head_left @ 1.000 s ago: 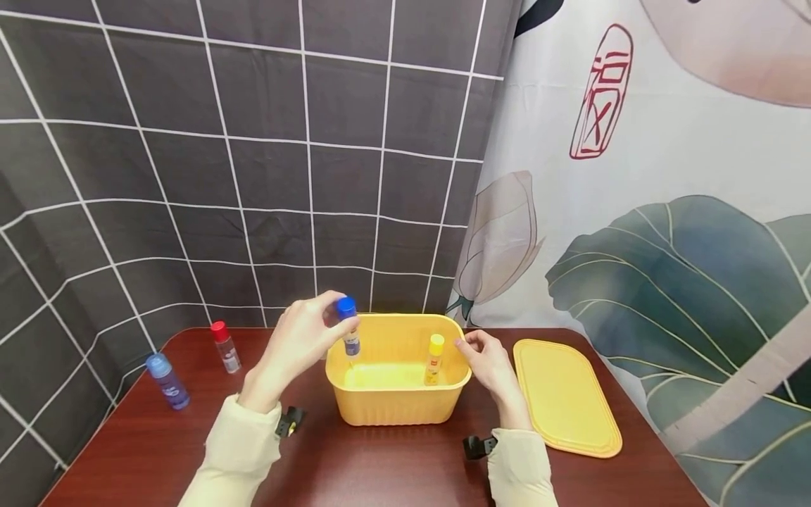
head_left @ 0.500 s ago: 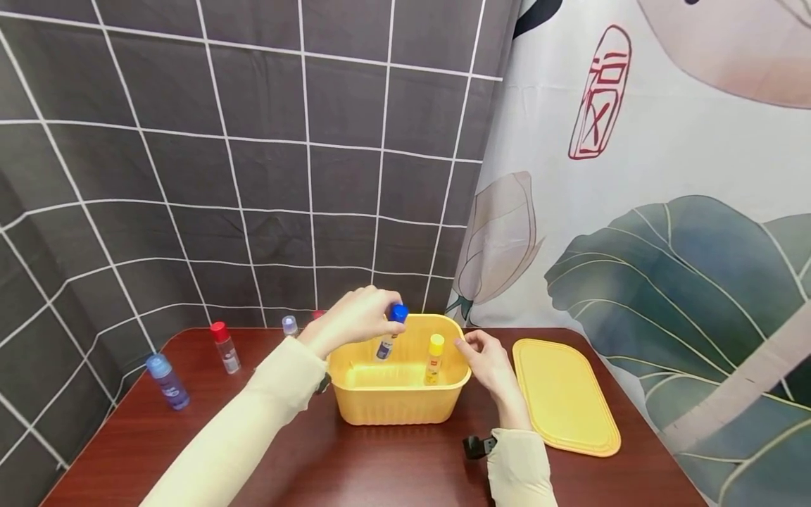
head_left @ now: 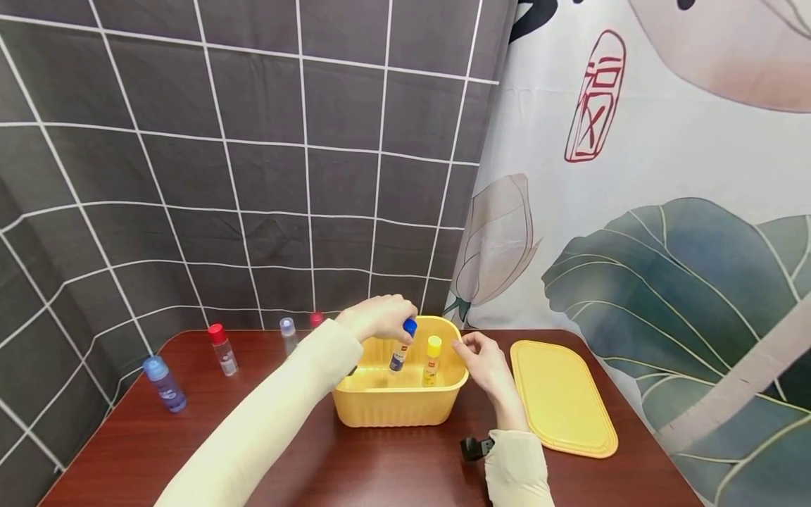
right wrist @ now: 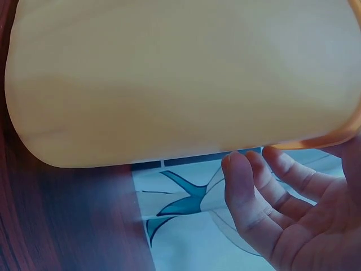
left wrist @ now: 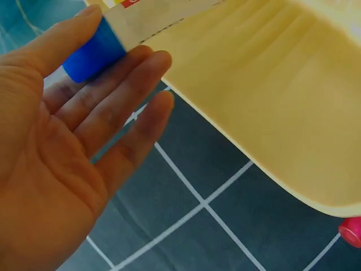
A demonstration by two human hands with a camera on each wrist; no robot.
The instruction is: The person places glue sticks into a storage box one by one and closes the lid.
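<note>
My left hand (head_left: pixel 385 318) pinches a blue-capped glue stick (head_left: pixel 398 355) by its cap, holding it tilted inside the yellow plastic bin (head_left: pixel 398 410). In the left wrist view the thumb and forefinger side touch the blue cap (left wrist: pixel 95 55), while the other fingers stay loose. A yellow-capped glue stick (head_left: pixel 431 362) stands upright in the right part of the bin. On the bin's right rim, my right hand (head_left: pixel 489 366) grips with thumb and fingertips. The right wrist view shows those fingertips (right wrist: pixel 240 169) at the rim. Whether the blue-capped stick touches the bin floor cannot be told.
A yellow lid (head_left: pixel 564 398) lies flat at the right. On the left stand a blue bottle (head_left: pixel 165 384) and a red-capped bottle (head_left: pixel 223 350). Behind my left forearm are a clear-capped bottle (head_left: pixel 288 334) and a red cap (head_left: pixel 316 320). Cloth hangs behind the table.
My left hand has carried the blue-capped glue stick rightward over the bin and lowered it inside, close to the yellow-capped one. My right hand has stayed on the rim.
</note>
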